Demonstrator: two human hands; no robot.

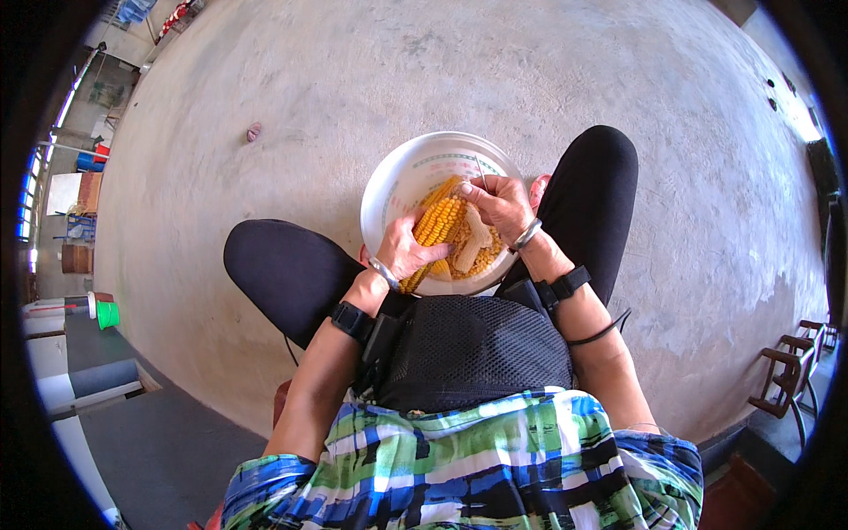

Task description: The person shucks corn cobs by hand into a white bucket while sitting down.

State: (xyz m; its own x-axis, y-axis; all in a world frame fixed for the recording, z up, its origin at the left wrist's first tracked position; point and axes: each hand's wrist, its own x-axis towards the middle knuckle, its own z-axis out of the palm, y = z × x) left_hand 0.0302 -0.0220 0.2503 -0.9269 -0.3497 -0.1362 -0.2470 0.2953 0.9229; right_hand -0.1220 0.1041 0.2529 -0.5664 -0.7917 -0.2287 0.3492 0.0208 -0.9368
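An ear of yellow corn (pixel 440 220) is held in my left hand (pixel 409 250), tilted over a white basin (pixel 376 192) that stands between my knees. My right hand (pixel 501 204) is at the upper end of the ear, thumb and fingers pinched together around a thin metal pointed tool (pixel 480 169) whose shaft sticks up. Below the hands, a bare corn cob (pixel 472 248) lies on loose corn kernels (pixel 487 263) in the basin. More unshelled ears rest in the basin beside and behind the held one, partly hidden by my left hand.
The basin stands on a concrete floor (pixel 318 86). A small reddish scrap (pixel 253 132) lies on the floor at upper left. A green bucket (pixel 107 315) is at the far left, by a dark ledge (pixel 165 437). Brown wooden stools (pixel 785 371) stand at the right edge.
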